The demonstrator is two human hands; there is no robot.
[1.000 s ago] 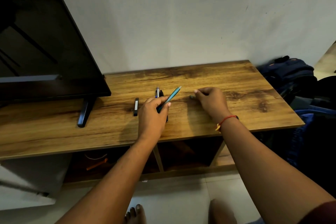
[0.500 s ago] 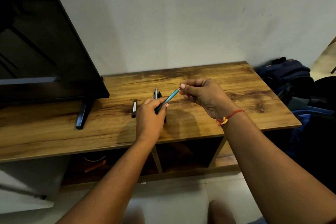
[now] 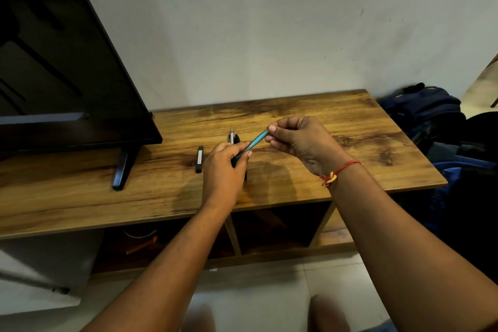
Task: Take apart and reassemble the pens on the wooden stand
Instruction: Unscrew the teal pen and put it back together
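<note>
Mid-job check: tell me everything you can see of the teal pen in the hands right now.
The teal pen is a slim, straight barrel, glossy like plastic. It is held above the wooden stand, slanted from lower left to upper right. The left hand grips its lower end; the right hand pinches its upper end with thumb and fingertips. Both ends are covered, so tip, cap or joint cannot be told.

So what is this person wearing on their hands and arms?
No gloves: the left hand and right hand are bare, the forearms uncovered. A red thread with a yellow knot circles the right wrist.
</note>
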